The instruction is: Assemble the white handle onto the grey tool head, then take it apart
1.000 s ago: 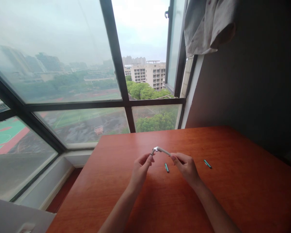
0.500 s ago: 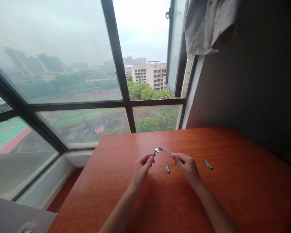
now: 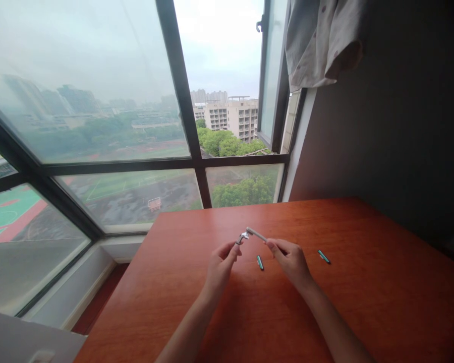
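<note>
Right hand pinched the handle of a small silver razor above the wooden desk; left hand fingers touched its head end. Two teal cartridges lay on the desk: one between the hands, another further right.

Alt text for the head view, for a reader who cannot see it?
A left hand and a right hand, both bare, pinch the ends of a slim silver metal handle with a bent tip above a reddish-brown wooden table. Two small teal sticks lie on the table near the right hand. A dark-framed window stands behind.
</note>
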{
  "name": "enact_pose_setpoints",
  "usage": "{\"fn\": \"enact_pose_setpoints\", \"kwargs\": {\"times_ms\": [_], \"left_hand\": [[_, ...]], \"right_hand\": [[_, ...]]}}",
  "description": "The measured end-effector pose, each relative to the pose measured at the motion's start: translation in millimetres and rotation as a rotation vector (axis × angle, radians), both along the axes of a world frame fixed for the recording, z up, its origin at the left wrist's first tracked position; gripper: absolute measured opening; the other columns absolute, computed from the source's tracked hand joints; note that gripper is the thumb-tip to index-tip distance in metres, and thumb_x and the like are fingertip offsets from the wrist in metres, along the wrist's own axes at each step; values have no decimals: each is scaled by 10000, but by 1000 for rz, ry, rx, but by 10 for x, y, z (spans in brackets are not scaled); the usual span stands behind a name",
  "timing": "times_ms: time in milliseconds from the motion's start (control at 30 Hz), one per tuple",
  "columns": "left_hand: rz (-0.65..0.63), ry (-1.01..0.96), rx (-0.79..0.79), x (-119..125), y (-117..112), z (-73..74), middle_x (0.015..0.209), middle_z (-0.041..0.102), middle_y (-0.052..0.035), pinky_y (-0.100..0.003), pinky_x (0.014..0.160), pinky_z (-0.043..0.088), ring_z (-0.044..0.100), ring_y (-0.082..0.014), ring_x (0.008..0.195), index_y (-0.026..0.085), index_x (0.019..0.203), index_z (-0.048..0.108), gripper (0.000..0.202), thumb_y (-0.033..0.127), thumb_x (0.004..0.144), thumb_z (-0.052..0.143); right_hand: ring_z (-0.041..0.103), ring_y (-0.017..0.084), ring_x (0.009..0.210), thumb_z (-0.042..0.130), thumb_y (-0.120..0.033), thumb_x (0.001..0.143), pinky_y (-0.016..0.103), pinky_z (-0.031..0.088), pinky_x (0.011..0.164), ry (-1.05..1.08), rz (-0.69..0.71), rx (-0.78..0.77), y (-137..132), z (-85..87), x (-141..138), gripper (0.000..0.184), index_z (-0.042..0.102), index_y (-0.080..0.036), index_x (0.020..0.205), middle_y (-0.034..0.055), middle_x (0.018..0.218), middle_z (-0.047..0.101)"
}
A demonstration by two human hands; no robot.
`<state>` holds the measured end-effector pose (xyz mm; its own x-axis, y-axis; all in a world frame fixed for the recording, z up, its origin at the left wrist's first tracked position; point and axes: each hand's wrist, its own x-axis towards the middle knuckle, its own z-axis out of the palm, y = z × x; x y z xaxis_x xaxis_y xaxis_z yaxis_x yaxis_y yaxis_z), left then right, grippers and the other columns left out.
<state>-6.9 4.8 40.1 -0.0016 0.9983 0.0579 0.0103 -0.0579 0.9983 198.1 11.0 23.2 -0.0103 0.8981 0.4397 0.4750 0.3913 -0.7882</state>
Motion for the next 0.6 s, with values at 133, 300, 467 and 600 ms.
{"fn": "enact_pose_setpoints", "kwargs": {"times_ms": [133,300,467,600], "left_hand": [[1,8,11,-5,0,0,705,592,-42,-251,626,385,473,-159,671,152,898,731,342,452,759,642],[7,43,39,-2,-6,-2,703,584,-34,-243,614,376,469,-153,666,147,869,714,320,442,776,629],[13,144,100,-12,-3,-28,695,594,-29,-236,597,378,489,-152,659,142,838,702,323,443,804,592],[43,231,174,-44,2,-22,730,628,-35,-236,620,420,548,-166,694,143,901,703,318,422,825,571]], "right_hand": [[505,144,579,456,-454,909,228,364,540,-10,87,-6,-16,28,2,427,692,-150,723,8,602,549],[533,154,595,452,-466,908,235,394,560,-15,61,6,-10,26,10,438,712,-146,759,23,625,590],[565,178,647,460,-466,905,248,417,588,-53,31,34,3,21,52,423,736,-152,840,44,651,629],[568,166,634,455,-447,912,246,411,594,-114,76,52,0,38,88,406,733,-162,832,40,663,633]]}}
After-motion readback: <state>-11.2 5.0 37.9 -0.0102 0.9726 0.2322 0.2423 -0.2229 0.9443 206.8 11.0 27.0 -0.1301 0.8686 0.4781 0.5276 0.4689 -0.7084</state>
